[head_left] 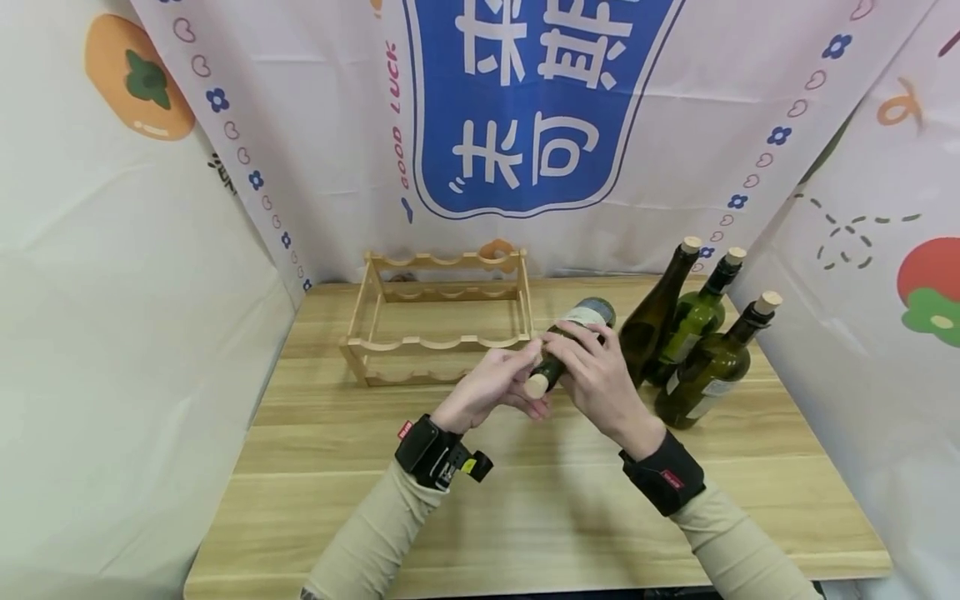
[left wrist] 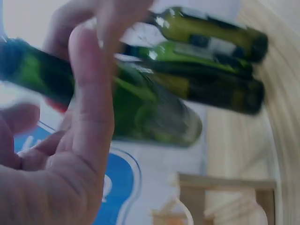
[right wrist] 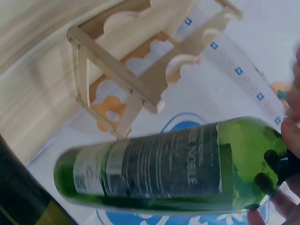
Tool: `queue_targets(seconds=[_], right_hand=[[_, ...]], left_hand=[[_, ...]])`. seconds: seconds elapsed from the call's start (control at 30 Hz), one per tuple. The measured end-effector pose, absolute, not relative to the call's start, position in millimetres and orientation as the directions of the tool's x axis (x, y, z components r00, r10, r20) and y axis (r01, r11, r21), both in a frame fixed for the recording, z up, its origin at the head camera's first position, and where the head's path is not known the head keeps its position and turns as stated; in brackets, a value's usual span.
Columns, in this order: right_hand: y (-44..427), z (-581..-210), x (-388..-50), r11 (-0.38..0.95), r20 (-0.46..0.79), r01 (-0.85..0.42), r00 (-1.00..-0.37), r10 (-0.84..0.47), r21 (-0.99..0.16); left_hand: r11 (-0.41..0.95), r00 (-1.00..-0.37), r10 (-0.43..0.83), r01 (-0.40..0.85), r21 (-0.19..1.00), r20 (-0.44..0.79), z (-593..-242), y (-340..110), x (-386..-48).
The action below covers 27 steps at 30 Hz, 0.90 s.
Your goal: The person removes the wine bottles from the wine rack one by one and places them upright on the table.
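Note:
A green wine bottle (head_left: 588,315) with a cork in its mouth is held tilted above the table, its neck pointing toward the person. My right hand (head_left: 600,379) grips it around the shoulder from the right. On the other side, my left hand (head_left: 498,383) holds the neck between thumb and fingers. The right wrist view shows the bottle's dark label (right wrist: 171,161) lengthwise, with fingertips at the neck end. In the left wrist view a blurred left thumb (left wrist: 91,93) crosses in front of the bottle (left wrist: 145,110).
Left of the hands stands a wooden bottle rack (head_left: 438,343) with scalloped rails. At the right are three corked bottles, a slender dark one (head_left: 652,321), a green one (head_left: 693,321) and a nearer one (head_left: 705,379). All stand on the wooden table (head_left: 337,500), before a printed cloth (head_left: 337,167).

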State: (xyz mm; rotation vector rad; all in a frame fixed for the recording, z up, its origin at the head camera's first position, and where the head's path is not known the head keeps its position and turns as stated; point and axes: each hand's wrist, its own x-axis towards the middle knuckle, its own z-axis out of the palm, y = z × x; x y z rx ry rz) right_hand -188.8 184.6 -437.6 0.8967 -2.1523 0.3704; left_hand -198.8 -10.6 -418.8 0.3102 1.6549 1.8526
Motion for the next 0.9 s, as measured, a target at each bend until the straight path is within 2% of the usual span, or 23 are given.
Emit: queue_targets(seconds=[0.1,0.2,0.33,0.5,0.63,0.77,0.9], right_hand=[[189.3,-431.8,-190.2,0.696,0.761,-0.714,-0.494,-0.421,-0.078],[194.1,-424.8,-191.8,0.686,0.773,-0.713,-0.515,-0.371,-0.146],[199.0,-414.2,-193.5,0.686,0.784,-0.705,-0.523,-0.334,-0.178],[202.6,-402.1,-193.3,0.654,0.795,-0.715,-0.536,-0.284,-0.248],[206.6,-392.2,-196.0,0.586,0.787,-0.72,-0.579,-0.212,-0.372],[211.4,-384.4,-199.2,0.525,0.76,-0.703,-0.631,-0.152,-0.479],[215.1,-382.3,-201.8,0.532,0.74,-0.67,-0.663,-0.116,-0.518]], left_hand=[[0.03,-0.834,0.516,-0.213,0.977,-0.198,-434.2,-5.8,-206.3],[0.182,-0.879,0.464,-0.023,0.983,-0.107,-449.9,6.3,-211.9],[0.369,-0.898,0.439,0.188,0.91,0.008,-466.6,28.3,-218.1],[0.352,-0.891,0.438,0.29,0.89,0.117,-481.6,47.7,-225.0],[0.321,-0.884,0.425,0.347,0.881,0.194,-485.4,53.5,-227.8],[0.302,-0.879,0.431,0.356,0.884,0.206,-484.2,53.9,-227.0],[0.286,-0.875,0.447,0.336,0.898,0.185,-481.7,52.5,-223.9]])
